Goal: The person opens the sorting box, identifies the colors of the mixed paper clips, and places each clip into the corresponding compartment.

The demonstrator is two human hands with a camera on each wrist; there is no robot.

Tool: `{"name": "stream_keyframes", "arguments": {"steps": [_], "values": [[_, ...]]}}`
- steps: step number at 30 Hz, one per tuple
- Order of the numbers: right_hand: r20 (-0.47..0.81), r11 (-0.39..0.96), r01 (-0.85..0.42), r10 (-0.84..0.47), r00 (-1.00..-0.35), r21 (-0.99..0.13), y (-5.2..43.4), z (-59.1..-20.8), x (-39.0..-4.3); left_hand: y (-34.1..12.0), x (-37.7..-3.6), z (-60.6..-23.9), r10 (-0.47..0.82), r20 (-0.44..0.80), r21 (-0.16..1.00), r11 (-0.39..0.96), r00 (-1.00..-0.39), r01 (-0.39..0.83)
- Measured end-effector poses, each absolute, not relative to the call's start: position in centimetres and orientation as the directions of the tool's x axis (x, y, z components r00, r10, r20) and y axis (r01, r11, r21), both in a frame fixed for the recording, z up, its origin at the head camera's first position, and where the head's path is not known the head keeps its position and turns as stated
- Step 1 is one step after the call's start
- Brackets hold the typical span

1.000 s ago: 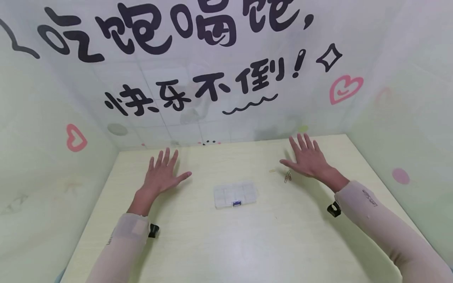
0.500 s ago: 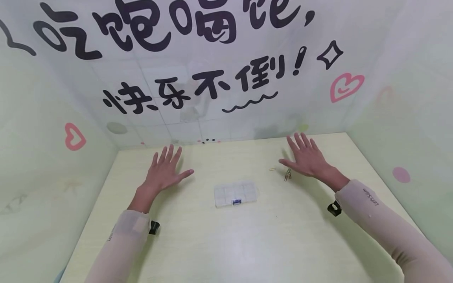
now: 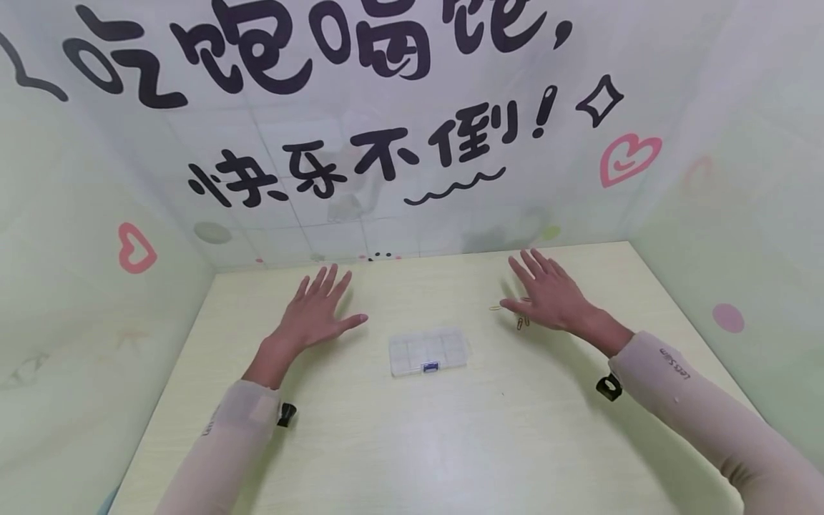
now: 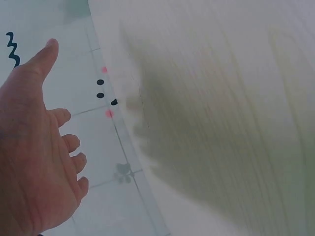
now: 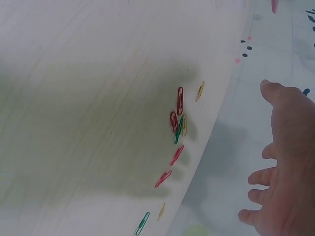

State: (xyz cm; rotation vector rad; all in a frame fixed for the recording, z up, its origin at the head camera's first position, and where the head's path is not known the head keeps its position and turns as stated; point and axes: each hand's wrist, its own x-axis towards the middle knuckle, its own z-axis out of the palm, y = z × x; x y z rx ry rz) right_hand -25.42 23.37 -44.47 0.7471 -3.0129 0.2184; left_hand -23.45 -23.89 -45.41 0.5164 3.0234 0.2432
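Both of your hands were held out flat over the pale wooden surface (image 3: 450,436), fingers straight and spread, gripping nothing. Your left hand (image 3: 320,313) hovered to the left of the clear compartment box (image 3: 428,352), its thumb pointing toward the box but apart from it; the left wrist view showed the same hand (image 4: 34,162) with its palm open above the edge where the surface meets the wall. Your right hand (image 3: 547,295) was to the right of the box and a little farther back, with its thumb just above the paper clips (image 3: 520,321) lying on the surface. In the right wrist view that hand (image 5: 283,172) was open too, and the scattered paper clips (image 5: 178,123), red, green and yellow, lay loose in a rough line in its shadow, touched by no finger. The box sat closed between your two hands, near the middle of the surface, clear of both.
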Motion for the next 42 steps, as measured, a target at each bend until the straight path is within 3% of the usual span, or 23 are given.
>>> {"name": "stream_keyframes", "arguments": {"steps": [9, 21, 30, 42], "values": [[0.132, 0.824, -0.556, -0.542, -0.83, -0.111, 22.2, -44.5, -24.6, -21.2, -22.9, -45.2, 0.463, -0.041, 0.177, 0.875, -0.885, 0.45], [0.246, 0.709, -0.689, -0.648, -0.721, -0.15, 20.2, -44.8, -23.5, -18.6, -21.9, -45.8, 0.649, -0.098, 0.264, 0.748, -0.755, 0.609], [0.351, 0.588, -0.794, -0.719, -0.6, -0.152, 18.9, -44.9, -22.9, -17.1, -21.4, -45.8, 0.704, -0.161, 0.354, 0.696, -0.692, 0.625], [0.402, 0.475, -0.869, -0.775, -0.487, -0.137, 17.1, -46.5, -22.0, -16.1, -20.9, -46.1, 0.697, -0.221, 0.402, 0.702, -0.682, 0.588]]}}
